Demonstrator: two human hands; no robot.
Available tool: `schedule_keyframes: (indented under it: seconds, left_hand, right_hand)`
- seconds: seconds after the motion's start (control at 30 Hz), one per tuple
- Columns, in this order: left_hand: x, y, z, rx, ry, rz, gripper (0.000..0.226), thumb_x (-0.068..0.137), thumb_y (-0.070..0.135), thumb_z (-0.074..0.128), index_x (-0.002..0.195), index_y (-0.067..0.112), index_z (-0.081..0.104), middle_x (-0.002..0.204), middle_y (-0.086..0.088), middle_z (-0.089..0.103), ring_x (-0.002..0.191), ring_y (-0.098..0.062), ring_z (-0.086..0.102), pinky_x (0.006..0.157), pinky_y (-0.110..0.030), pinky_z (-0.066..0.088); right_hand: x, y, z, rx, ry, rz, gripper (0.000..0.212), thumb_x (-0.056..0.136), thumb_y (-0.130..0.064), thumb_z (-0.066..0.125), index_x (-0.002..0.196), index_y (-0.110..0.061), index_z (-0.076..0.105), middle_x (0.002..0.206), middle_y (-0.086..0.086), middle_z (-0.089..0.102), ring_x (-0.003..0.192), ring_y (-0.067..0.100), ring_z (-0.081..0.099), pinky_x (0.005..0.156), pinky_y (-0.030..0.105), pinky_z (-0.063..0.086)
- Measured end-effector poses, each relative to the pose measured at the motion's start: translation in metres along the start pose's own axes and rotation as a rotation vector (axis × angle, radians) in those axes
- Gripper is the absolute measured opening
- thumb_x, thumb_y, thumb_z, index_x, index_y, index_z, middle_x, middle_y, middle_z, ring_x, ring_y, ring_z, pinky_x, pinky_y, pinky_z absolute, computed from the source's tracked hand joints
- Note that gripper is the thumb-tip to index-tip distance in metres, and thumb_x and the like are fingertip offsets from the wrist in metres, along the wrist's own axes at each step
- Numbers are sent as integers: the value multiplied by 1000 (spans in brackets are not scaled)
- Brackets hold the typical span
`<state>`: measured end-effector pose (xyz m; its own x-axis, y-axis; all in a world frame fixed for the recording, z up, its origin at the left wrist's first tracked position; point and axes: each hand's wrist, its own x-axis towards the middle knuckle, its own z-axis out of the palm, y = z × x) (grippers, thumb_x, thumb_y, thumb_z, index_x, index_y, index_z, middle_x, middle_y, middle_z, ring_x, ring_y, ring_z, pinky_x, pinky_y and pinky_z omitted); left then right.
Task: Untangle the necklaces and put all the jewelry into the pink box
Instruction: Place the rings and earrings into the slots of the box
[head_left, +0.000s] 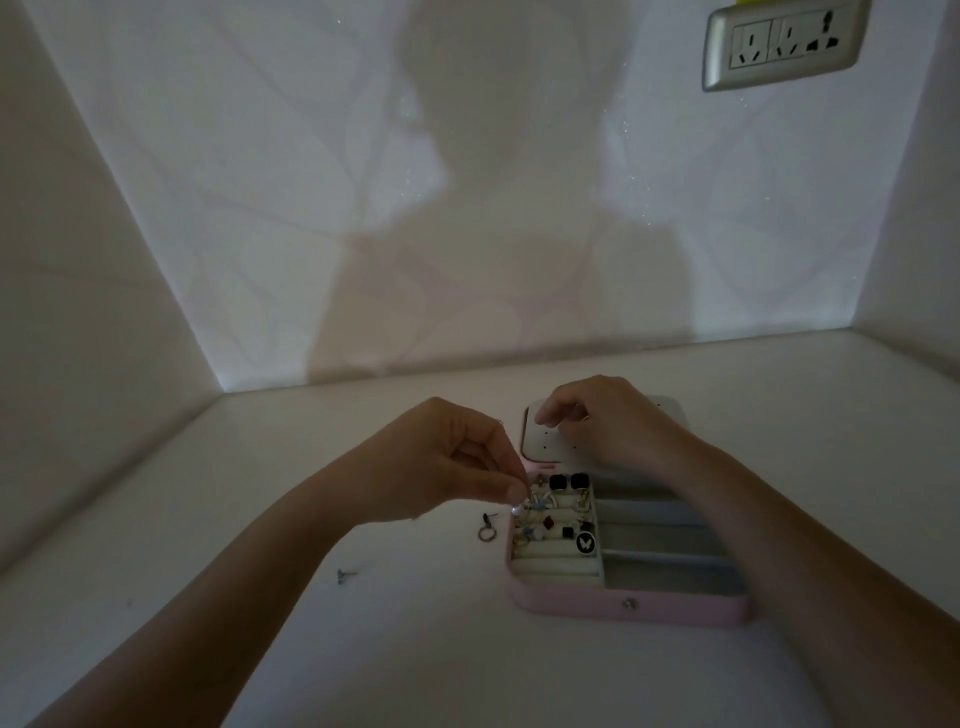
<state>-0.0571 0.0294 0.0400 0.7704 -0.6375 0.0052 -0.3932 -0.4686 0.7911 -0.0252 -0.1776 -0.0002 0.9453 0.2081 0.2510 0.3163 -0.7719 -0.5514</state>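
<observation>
On the white desk, near the middle, lay an open pink box with a small silver snap. The left hand hung over the box's left edge. Its grip was pressed together, thumb and finger pinching a tiny silver piece with a white pearl just above the soft white rows. In those rows sat two black square earrings, a round black piece with a white butterfly and other small bits. The right arm crossed over the grey slots. The right hand rested on the white lid panel with little holes, fingers curled; I cannot tell if its grip held anything. Left of the box, a thin silver ring and a small stud lay on the desk. A silver wall socket sat high on the right.
</observation>
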Motion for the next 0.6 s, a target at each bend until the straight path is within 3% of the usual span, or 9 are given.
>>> schedule_keyframes:
  seconds: [0.13,0.43,0.6]
  left_hand:
    - [-4,3,6,90,-37,-17,6,78,12,76,79,10,70,79,0,75,74,-10,70,69,-16,51]
    - [0,-5,6,119,-115,-38,10,82,14,72,91,17,75,86,-3,75,85,-16,70,87,-30,54]
    - [2,-6,10,110,-118,-69,10,82,12,71,88,17,77,73,-1,72,67,-9,61,60,-15,44]
  right_hand:
    - [0,0,0,-18,-12,-26,25,92,-3,53,108,-13,70,115,1,67,92,3,52,80,13,35]
    - [2,5,3,-35,-15,-41,27,92,-2,52,106,-16,71,112,-2,68,88,-1,52,68,3,32]
    - [2,6,5,-48,-3,-40,29,92,-3,51,103,-19,72,109,-5,68,82,-4,50,65,3,32]
